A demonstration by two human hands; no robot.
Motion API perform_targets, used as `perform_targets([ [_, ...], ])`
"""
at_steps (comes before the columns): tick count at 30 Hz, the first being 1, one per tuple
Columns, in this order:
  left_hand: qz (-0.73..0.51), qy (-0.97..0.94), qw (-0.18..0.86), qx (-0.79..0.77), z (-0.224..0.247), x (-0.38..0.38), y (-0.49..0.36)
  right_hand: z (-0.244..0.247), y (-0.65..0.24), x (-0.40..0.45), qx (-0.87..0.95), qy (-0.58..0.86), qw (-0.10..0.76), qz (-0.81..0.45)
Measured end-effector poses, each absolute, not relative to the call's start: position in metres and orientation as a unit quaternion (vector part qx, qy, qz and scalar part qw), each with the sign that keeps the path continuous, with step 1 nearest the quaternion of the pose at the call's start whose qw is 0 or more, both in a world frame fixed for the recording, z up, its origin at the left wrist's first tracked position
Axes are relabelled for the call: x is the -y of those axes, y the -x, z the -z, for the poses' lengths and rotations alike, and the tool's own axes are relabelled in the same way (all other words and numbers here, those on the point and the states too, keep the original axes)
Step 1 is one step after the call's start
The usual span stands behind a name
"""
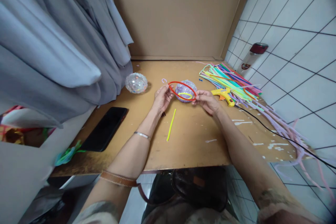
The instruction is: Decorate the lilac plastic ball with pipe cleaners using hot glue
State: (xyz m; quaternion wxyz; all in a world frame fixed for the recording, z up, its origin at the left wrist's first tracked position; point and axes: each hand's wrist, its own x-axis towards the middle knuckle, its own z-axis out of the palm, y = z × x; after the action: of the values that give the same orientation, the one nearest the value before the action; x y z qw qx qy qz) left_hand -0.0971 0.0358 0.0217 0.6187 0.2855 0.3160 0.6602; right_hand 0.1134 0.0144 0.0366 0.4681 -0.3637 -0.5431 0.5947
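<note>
Both hands are engaged at the centre of the frame. The left hand (pixel 163 98) pinches the red loop (pixel 181 82) at its left end between thumb and fingertips; the right hand (pixel 207 100) pinches the opposite end. The opposed grips appear intended to hold the loop spread and steady. Whether its ends are joined under the fingers cannot be told.

The purple ball (pixel 186 88) lies behind the loop, seen partly through it, with a yellow ring (pixel 184 93) at its near side. Contact between loop and ball cannot be confirmed. The ball's position between the hands presumably keeps it in easy reach.

A yellow strip (pixel 171 125) lies loose on the worktop (pixel 194 150), just below the hands. The clear ball (pixel 136 83) sits left of centre, apart from the handling area. The glue gun (pixel 226 96) rests just beside the right hand, likely for quick access, its cord (pixel 288 139) running to the lower right. Coloured stems (pixel 231 80) are heaped at right, against the tiled wall (pixel 296 42), seemingly as stock. The phone (pixel 105 129) lies at lower left, well apart from the balls.
</note>
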Motion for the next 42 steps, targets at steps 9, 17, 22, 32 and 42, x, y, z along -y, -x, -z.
perform_targets([
  [9, -0.606, -0.334, 0.656, -0.303, -0.03, -0.027, 0.099, -0.048, -0.119, -0.006, 0.596, 0.328, 0.353, -0.643],
  [17, -0.527, -0.449, 0.659, -0.295, -0.028, -0.02, 0.09, -0.048, -0.121, -0.013, 0.531, 0.335, 0.501, -0.595],
  [22, -0.503, -0.474, 0.668, -0.276, -0.024, -0.019, 0.089, -0.051, -0.129, -0.019, 0.519, 0.358, 0.54, -0.557],
  [32, -0.524, -0.499, 0.628, -0.287, -0.016, -0.018, 0.075, -0.039, -0.089, -0.002, 0.609, 0.386, 0.402, -0.564],
  [42, -0.516, -0.481, 0.646, -0.291, -0.013, -0.022, 0.082, -0.036, -0.09, -0.008, 0.577, 0.391, 0.442, -0.564],
])
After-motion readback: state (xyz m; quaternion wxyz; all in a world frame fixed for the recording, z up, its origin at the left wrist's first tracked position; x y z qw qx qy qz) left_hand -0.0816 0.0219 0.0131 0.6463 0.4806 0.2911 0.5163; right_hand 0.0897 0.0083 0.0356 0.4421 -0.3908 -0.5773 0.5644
